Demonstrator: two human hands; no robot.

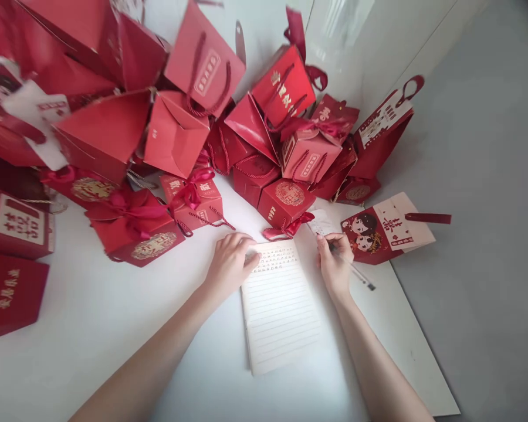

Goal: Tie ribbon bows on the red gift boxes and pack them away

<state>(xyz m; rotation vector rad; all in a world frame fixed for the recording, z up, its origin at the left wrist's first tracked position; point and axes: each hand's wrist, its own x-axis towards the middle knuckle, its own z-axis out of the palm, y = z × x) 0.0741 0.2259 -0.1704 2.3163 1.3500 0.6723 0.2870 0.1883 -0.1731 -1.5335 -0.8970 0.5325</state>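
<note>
A lined notebook [281, 316] lies on the white table in front of me, with rows of small handwritten marks near its top. My left hand [231, 261] rests at the notebook's upper left edge, thumb on the page and fingers spread on the table. It holds nothing. To the right of the notebook, my right hand [337, 266] is closed around a pen [361, 279], whose back end points down and to the right. A small white paper piece [320, 223] lies just beyond my right fingers; part of it is hidden.
Several red gift boxes with ribbons and cord handles are heaped across the back, including a ribboned box [134, 231] and a gold-printed box [286, 199]. A red and pink card-like box [385, 228] lies right of my hand. The table's edge [422, 331] runs along the right.
</note>
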